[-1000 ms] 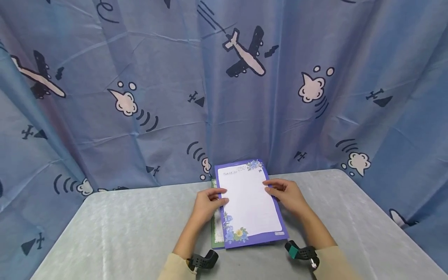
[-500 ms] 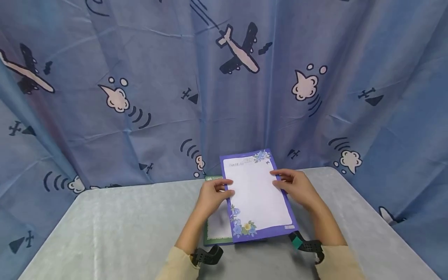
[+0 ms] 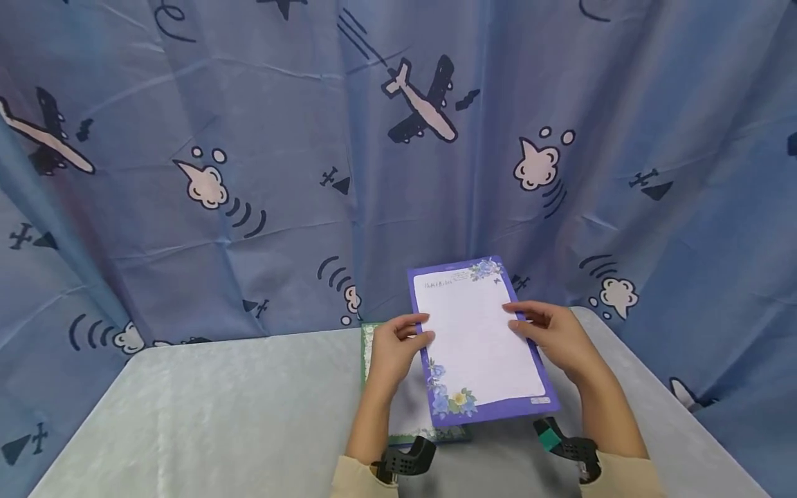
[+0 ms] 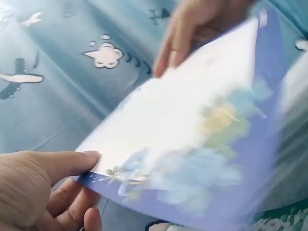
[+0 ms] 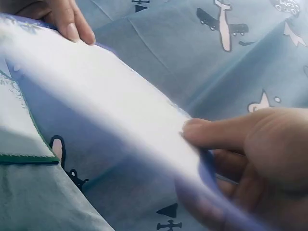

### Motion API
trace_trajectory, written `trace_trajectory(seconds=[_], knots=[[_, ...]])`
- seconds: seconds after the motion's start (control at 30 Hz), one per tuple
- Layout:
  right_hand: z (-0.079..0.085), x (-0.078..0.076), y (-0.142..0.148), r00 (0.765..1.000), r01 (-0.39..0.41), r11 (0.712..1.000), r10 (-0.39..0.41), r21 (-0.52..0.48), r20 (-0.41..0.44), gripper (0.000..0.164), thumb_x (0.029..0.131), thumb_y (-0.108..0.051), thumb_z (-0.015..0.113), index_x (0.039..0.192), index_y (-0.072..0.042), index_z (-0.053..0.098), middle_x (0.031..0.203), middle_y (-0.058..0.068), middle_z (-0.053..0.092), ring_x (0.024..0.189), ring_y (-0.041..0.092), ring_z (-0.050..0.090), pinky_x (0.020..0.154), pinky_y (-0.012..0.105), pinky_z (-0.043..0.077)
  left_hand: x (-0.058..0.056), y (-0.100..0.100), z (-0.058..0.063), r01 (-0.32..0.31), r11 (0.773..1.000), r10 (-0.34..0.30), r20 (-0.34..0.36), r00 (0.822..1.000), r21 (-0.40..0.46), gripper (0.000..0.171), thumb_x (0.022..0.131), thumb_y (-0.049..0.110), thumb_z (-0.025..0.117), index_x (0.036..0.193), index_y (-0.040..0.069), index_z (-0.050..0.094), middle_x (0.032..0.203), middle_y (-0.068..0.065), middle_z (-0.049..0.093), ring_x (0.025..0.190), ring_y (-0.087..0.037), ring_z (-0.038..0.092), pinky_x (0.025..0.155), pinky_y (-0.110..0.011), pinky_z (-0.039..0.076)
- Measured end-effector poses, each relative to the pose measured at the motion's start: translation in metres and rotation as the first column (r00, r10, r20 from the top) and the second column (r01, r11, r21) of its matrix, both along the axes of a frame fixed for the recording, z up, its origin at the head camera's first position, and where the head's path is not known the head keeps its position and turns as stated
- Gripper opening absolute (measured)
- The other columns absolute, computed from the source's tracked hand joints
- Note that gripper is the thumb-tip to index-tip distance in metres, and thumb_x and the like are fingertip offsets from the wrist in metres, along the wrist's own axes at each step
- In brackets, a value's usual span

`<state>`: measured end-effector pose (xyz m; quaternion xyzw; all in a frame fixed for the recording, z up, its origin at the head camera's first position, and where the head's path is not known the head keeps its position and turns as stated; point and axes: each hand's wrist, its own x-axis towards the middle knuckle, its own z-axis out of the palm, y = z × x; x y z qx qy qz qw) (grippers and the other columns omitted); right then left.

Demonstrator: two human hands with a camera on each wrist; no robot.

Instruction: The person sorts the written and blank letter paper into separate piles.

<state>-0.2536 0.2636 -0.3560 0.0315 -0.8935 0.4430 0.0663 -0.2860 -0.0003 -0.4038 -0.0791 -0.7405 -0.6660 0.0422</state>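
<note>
A left hand point(image 3: 396, 346) and a right hand point(image 3: 554, 335) hold up a purple-bordered sheet point(image 3: 476, 339), flower-printed and mostly white, one hand at each long side. Over the last second the hands have carried it up and to the person's right, so it now hangs in the air above the table. More of the green-bordered page point(image 3: 411, 408) underneath has come into sight on the left; I take this to mean that the upper sheet is lifted free of the lower one. Each hand pinches an edge, thumb on the printed face and fingers tucked behind, as the two wrist views show. The sheet bows a little between them there, part of it blurred, which suggests thin, bendy paper. The forearms reach forward from the near side, the right one angling inward to its edge, the left one leaning up across the lower page's left part. Each wrist wears a black band, the left point(image 3: 407, 456) plain, the right point(image 3: 568, 448) with a green patch. Farther out, the green-bordered page lies on the pale table point(image 3: 249, 401), and behind everything hangs a blue curtain point(image 3: 280, 173) patterned with cartoon airplanes and clouds.
</note>
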Motion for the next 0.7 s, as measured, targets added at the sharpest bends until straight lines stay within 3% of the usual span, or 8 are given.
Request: trace_trajectory(seconds=[0.2, 0.33, 0.43, 0.6, 0.7], knots=[[0.000, 0.003, 0.009, 1.000, 0.014, 0.999, -0.015, 0.034, 0.020, 0.039, 0.101, -0.021, 0.061, 0.136, -0.005, 0.063, 0.139, 0.023, 0.060, 0.110, 0.029, 0.060, 0.080, 0.015, 0.050, 0.001, 0.003, -0.003, 0.028, 1.000, -0.028, -0.008, 1.000, 0.007, 0.025, 0.088, 0.012, 0.077, 0.113, 0.009, 0.076, 0.102, -0.014, 0.076, 0.075, -0.013, 0.070, 0.073, -0.027, 0.055], [-0.002, 0.002, 0.013, 0.998, 0.053, 0.995, -0.055, 0.081, 0.016, 0.035, 0.101, -0.013, 0.060, 0.134, -0.002, 0.064, 0.137, 0.026, 0.060, 0.105, 0.030, 0.059, 0.074, 0.015, 0.050, 0.001, 0.013, -0.007, 0.051, 0.998, -0.051, -0.009, 0.999, -0.028, 0.024, 0.088, 0.010, 0.077, 0.111, 0.009, 0.077, 0.101, -0.014, 0.076, 0.072, -0.015, 0.072, 0.070, -0.027, 0.055], [-0.006, 0.000, 0.013, 0.996, 0.084, 0.990, -0.087, 0.116, 0.016, 0.034, 0.100, -0.009, 0.058, 0.133, 0.000, 0.064, 0.134, 0.028, 0.060, 0.100, 0.030, 0.058, 0.075, 0.022, 0.052, 0.003, 0.024, -0.013, 0.047, 0.995, -0.049, -0.014, 0.999, -0.092, 0.023, 0.088, 0.011, 0.077, 0.110, 0.010, 0.077, 0.097, -0.010, 0.075, 0.069, -0.011, 0.070, 0.066, -0.024, 0.054], [-0.013, -0.001, 0.016, 0.995, 0.095, 0.984, -0.096, 0.151, 0.003, 0.034, 0.099, -0.006, 0.058, 0.131, 0.002, 0.064, 0.134, 0.030, 0.060, 0.103, 0.035, 0.061, 0.084, 0.038, 0.056, 0.007, 0.037, -0.022, 0.023, 0.978, -0.031, -0.033, 0.999, -0.207, 0.022, 0.088, 0.010, 0.076, 0.110, 0.011, 0.077, 0.094, -0.006, 0.075, 0.055, -0.004, 0.054, 0.052, -0.020, 0.044], [-0.017, -0.001, 0.019, 0.997, 0.073, 0.988, -0.074, 0.138, 0.005, 0.034, 0.099, -0.006, 0.058, 0.132, 0.003, 0.063, 0.133, 0.030, 0.061, 0.102, 0.034, 0.061, 0.080, 0.034, 0.056, 0.009, 0.042, -0.028, -0.002, 0.966, -0.015, -0.065, 0.998, -0.258, 0.022, 0.088, 0.009, 0.075, 0.110, 0.011, 0.077, 0.094, -0.006, 0.075, 0.047, -0.006, 0.039, 0.046, -0.021, 0.034]])
